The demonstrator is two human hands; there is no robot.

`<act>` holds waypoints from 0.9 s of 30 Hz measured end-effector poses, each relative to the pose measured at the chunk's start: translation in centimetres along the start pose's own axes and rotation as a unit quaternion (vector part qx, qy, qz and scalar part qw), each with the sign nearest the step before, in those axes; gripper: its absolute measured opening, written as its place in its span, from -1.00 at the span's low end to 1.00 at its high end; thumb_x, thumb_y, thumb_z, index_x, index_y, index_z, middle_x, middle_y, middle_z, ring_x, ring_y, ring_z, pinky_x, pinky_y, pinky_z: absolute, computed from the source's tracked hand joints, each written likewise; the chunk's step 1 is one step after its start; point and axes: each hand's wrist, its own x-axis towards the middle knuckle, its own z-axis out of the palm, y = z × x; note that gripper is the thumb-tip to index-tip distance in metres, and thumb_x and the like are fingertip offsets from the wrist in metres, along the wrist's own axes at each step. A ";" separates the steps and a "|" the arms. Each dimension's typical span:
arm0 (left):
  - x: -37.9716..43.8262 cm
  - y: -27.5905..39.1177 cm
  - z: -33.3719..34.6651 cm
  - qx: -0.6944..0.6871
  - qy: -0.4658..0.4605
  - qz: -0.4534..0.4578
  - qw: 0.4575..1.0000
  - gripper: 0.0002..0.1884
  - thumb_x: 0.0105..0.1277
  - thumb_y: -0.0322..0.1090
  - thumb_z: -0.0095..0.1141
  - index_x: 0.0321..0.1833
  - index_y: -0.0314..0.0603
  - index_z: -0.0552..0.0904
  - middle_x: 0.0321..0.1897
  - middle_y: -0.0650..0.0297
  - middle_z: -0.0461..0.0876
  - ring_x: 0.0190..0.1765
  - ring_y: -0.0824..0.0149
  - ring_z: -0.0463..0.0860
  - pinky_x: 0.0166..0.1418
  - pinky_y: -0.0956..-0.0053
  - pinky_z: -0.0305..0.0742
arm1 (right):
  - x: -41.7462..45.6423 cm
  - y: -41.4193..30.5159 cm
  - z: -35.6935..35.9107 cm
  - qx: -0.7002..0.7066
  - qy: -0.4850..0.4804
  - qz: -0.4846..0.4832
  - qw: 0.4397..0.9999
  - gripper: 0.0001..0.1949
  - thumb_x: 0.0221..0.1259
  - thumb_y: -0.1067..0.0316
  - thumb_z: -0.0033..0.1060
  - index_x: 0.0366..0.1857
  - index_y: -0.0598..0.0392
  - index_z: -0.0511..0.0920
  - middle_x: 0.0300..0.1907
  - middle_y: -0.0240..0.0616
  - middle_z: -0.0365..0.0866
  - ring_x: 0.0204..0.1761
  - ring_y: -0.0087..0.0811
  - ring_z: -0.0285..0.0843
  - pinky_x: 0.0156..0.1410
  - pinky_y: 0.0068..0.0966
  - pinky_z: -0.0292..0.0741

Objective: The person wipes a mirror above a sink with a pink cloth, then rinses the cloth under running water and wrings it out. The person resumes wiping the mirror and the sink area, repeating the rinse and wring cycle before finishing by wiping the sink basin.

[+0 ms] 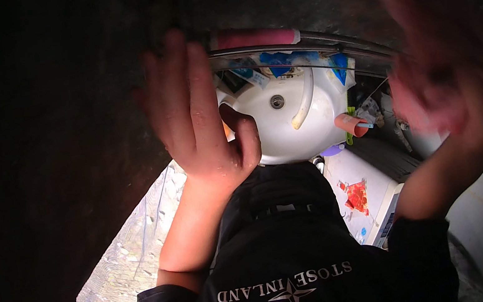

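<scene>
My left hand [201, 119] is raised at the left of the white washbasin [264, 142], back of the hand towards me, with wet drops on the skin. Its fingers point up and apart, and nothing is seen in it. On the right, my right hand [470, 67] is raised, dark and badly blurred. A pink, blurred patch [419, 104] lies by its palm side; whether that is a cloth or part of the hand is not clear. Between the hands show the basin's drain [277, 101] and a curved white spout [306, 98].
Thin metal rails [272, 45] cross above the basin, beside a pink rolled item [254, 37]. An orange-pink cup [351, 125] holding a light-blue item stands at its right rim. Blue packets [275, 62] lie behind. A white appliance [352, 190] stands lower right; a dark surface fills the upper left.
</scene>
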 end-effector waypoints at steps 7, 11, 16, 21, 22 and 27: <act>-0.6 -0.7 -0.4 -0.028 -0.002 -0.009 1.000 -0.23 0.28 -0.32 0.03 0.60 -0.52 0.45 0.60 -0.28 0.45 0.67 -0.36 0.34 0.74 -0.19 0.05 | -7.8 11.1 7.5 0.510 0.023 0.233 0.828 -0.50 0.45 0.27 0.07 0.39 0.28 0.51 0.24 0.08 0.70 0.15 -0.05 0.78 0.16 -0.14 0.75; -0.3 -0.3 -1.2 -0.045 -0.018 -0.020 0.999 -0.33 0.54 -0.18 -0.08 0.58 -0.56 0.47 0.59 -0.29 0.46 0.64 -0.36 0.40 0.73 -0.19 0.11 | -4.2 15.1 13.6 0.640 -0.045 0.216 0.736 -0.44 0.56 0.15 -0.04 0.47 0.34 0.44 0.31 0.17 0.67 0.16 0.01 0.80 0.18 -0.10 0.78; -0.1 -0.2 -1.3 -0.044 -0.019 -0.010 0.999 -0.32 0.64 -0.08 -0.13 0.59 -0.57 0.45 0.60 -0.31 0.44 0.65 -0.37 0.38 0.73 -0.20 0.12 | 4.3 11.8 18.2 0.718 -0.019 0.033 0.695 -0.36 0.71 -0.13 -0.21 0.49 0.25 0.48 0.37 0.05 0.66 0.32 -0.04 0.69 0.42 -0.10 0.62; -0.5 0.2 -0.9 -0.011 -0.026 -0.022 0.999 -0.30 0.65 -0.05 -0.16 0.63 -0.53 0.41 0.64 -0.29 0.38 0.70 -0.34 0.30 0.74 -0.16 0.10 | 5.3 9.3 19.4 0.707 0.029 0.014 0.707 -0.34 0.74 -0.17 -0.32 0.55 0.17 0.43 0.45 0.01 0.59 0.47 0.00 0.57 0.58 -0.01 0.50; -0.5 0.1 -0.9 -0.003 -0.031 -0.023 0.999 -0.29 0.67 0.00 -0.20 0.64 -0.51 0.40 0.66 -0.26 0.36 0.72 -0.30 0.27 0.75 -0.10 0.12 | 4.1 9.0 19.5 0.737 -0.026 0.015 0.675 -0.34 0.74 -0.16 -0.33 0.56 0.17 0.42 0.47 0.01 0.58 0.48 0.00 0.56 0.59 -0.01 0.50; -0.8 -0.1 -0.7 -0.003 -0.035 -0.012 0.999 -0.28 0.70 0.03 -0.25 0.66 -0.49 0.38 0.68 -0.21 0.34 0.74 -0.25 0.25 0.76 -0.03 0.13 | 3.6 10.9 19.2 0.811 -0.134 -0.019 0.569 -0.29 0.74 -0.20 -0.32 0.61 0.22 0.33 0.56 0.11 0.45 0.52 0.11 0.50 0.61 0.09 0.46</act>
